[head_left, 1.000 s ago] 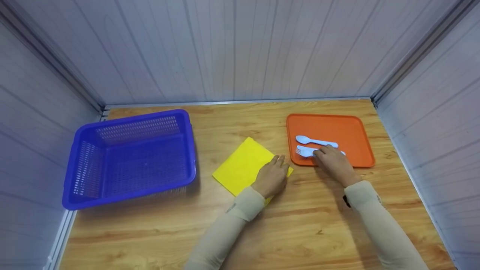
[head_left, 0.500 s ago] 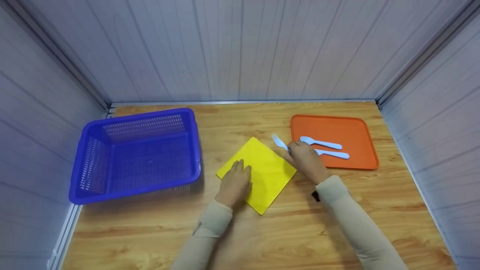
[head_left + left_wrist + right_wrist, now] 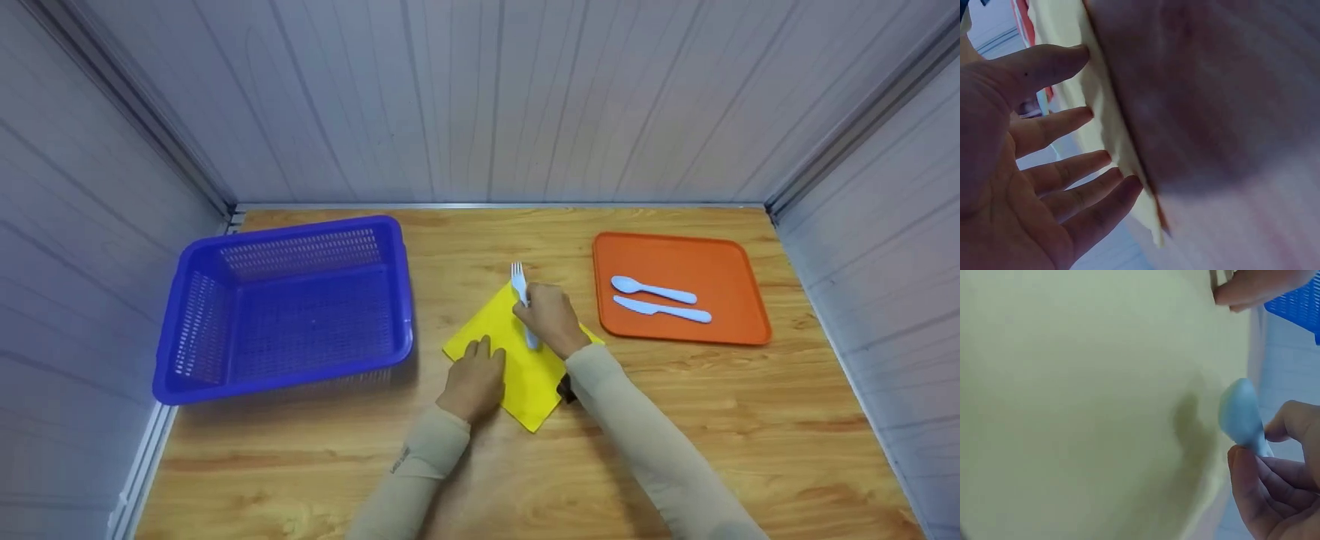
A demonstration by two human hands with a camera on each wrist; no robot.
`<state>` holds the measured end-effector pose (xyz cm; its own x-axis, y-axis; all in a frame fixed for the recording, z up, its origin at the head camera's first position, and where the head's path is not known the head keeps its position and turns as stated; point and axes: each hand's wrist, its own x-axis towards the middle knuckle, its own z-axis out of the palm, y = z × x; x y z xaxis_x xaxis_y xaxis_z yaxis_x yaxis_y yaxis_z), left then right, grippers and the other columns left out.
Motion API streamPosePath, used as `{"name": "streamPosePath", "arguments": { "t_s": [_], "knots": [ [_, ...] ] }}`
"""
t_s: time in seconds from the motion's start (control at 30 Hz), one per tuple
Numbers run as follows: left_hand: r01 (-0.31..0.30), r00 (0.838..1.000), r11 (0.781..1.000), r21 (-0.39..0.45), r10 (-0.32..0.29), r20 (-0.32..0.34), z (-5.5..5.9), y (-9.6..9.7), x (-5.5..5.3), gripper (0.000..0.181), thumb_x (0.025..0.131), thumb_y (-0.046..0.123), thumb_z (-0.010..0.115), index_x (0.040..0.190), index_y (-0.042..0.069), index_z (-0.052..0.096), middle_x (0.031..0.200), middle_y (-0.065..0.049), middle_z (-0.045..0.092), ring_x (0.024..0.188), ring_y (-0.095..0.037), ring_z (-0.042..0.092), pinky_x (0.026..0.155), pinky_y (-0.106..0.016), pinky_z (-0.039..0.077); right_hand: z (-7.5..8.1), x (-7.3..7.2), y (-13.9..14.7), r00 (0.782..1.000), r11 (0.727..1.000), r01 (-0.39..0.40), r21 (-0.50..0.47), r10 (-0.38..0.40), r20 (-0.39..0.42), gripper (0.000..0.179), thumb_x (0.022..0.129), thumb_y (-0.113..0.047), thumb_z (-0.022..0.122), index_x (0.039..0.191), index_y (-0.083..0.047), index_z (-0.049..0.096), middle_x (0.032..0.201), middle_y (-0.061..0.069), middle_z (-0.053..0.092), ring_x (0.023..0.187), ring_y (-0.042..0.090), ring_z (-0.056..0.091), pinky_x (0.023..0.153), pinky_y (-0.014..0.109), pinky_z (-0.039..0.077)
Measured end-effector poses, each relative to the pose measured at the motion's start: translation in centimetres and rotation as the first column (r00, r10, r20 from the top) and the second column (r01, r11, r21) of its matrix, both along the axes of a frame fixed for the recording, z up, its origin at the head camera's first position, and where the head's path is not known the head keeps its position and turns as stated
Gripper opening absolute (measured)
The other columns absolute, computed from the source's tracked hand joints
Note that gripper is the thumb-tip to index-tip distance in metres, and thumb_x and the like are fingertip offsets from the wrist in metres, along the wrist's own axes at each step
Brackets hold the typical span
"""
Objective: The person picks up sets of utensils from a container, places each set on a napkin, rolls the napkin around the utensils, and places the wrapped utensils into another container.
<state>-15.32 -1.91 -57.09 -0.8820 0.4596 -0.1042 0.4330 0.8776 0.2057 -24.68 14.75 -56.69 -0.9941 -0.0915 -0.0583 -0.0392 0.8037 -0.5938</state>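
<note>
A yellow square napkin [image 3: 531,386] lies cornerwise on the wooden table. My right hand [image 3: 553,321] pinches a pale blue fork [image 3: 519,282] above it, tines pointing away from me. In the right wrist view the fork's handle end [image 3: 1241,413] sticks out between thumb and fingers and casts a shadow on the napkin. My left hand [image 3: 474,381] rests on the napkin's left edge; in the left wrist view its fingers [image 3: 1061,171] are spread and fairly straight, tips at the edge. On an orange tray [image 3: 675,255] to the right lie a pale blue spoon [image 3: 652,290] and knife [image 3: 661,310].
A blue plastic basket [image 3: 315,315] with slotted walls stands at the left of the table [image 3: 480,232]. Panelled walls [image 3: 487,105] enclose the table at the back and both sides.
My right hand has lifted the fork off the tray and carried it left over the napkin, turning it tines-away. The left hand has shifted from the napkin's right side to its left edge.
</note>
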Motion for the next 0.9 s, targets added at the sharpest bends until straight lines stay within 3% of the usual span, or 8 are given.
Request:
{"name": "streamPosePath", "arguments": {
  "t_s": [0.3,0.6,0.9],
  "knots": [
    [-0.037,0.992,0.999,-0.003,0.037,0.119,-0.1,0.7,0.0,0.039,0.1,0.012,0.056,0.138,0.002,0.055,0.147,-0.027,0.043,0.133,-0.043,0.043,0.096,-0.051,0.05,-1.0,-0.7,-1.3,1.0,0.999,0.004,0.044,-0.003,-0.002,0.017,0.091,-0.012,0.061,0.077,-0.004,0.06,0.063,0.005,0.054,0.05,0.014,0.053,0.044,0.025,0.046],
    [-0.032,0.995,0.999,0.03,0.029,0.09,-0.2,0.3,0.0,0.041,0.097,0.013,0.062,0.135,0.0,0.055,0.146,-0.028,0.044,0.132,-0.044,0.044,0.096,-0.052,0.05,-1.1,-0.8,-1.5,1.0,0.994,-0.002,0.111,0.002,-0.004,0.024,0.097,-0.017,0.062,0.077,-0.005,0.061,0.063,0.005,0.056,0.05,0.015,0.055,0.045,0.026,0.045],
    [-0.028,0.999,0.999,0.025,0.027,0.037,-0.2,-0.1,0.1,0.044,0.092,0.015,0.067,0.132,0.0,0.057,0.142,-0.027,0.047,0.128,-0.043,0.048,0.094,-0.05,0.052,-1.3,-0.8,-1.5,1.0,0.996,-0.018,0.084,0.02,-0.024,0.031,0.098,-0.02,0.063,0.072,-0.005,0.061,0.061,0.005,0.057,0.049,0.014,0.056,0.044,0.026,0.046]
  ]
}}
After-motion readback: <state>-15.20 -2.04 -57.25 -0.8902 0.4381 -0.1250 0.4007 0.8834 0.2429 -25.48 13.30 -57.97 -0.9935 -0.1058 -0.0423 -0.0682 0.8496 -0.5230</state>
